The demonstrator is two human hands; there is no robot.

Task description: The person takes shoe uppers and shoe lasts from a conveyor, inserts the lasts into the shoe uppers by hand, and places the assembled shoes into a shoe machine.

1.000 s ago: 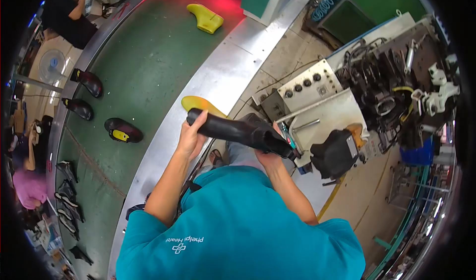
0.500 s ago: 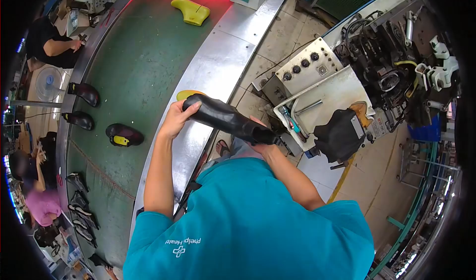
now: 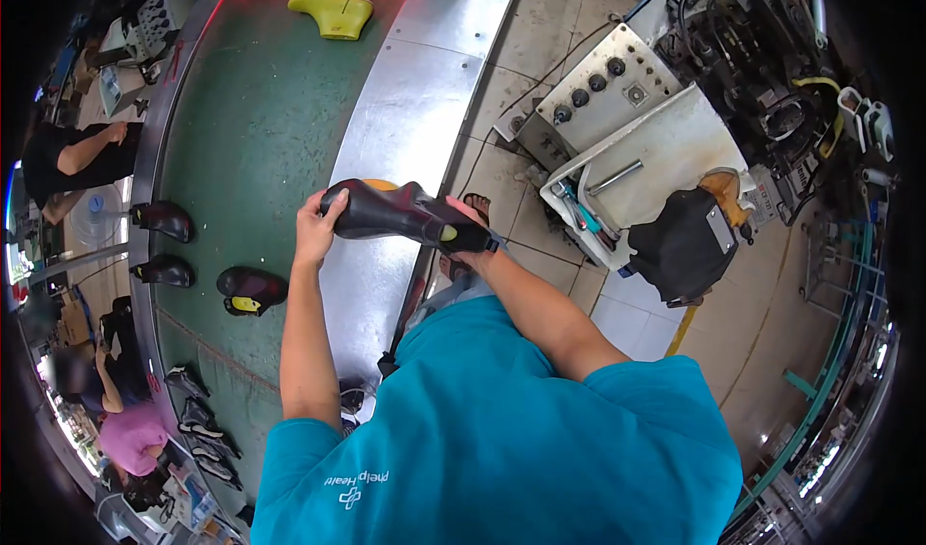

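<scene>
A black boot upper (image 3: 391,213) lies sideways across both hands, over the metal ledge (image 3: 415,111). My left hand (image 3: 316,227) is closed on its rounded end, with the thumb on top. My right hand (image 3: 473,231) holds the other end, partly hidden behind the material. A bit of yellow-green shows in the opening near my right hand. Behind the boot upper, an orange-yellow piece (image 3: 382,184) is mostly covered.
The green belt (image 3: 260,111) carries a yellow boot form (image 3: 333,14), dark shoe pieces (image 3: 253,290) and several black parts. At right stands a machine with a knobbed panel (image 3: 608,87) and tool tray (image 3: 656,159). Co-workers (image 3: 87,159) are across the belt.
Both hands have carried the boot upper left, and it has turned so that yellow-green shows in its opening. The view has shifted, with the machine now further from the hands.
</scene>
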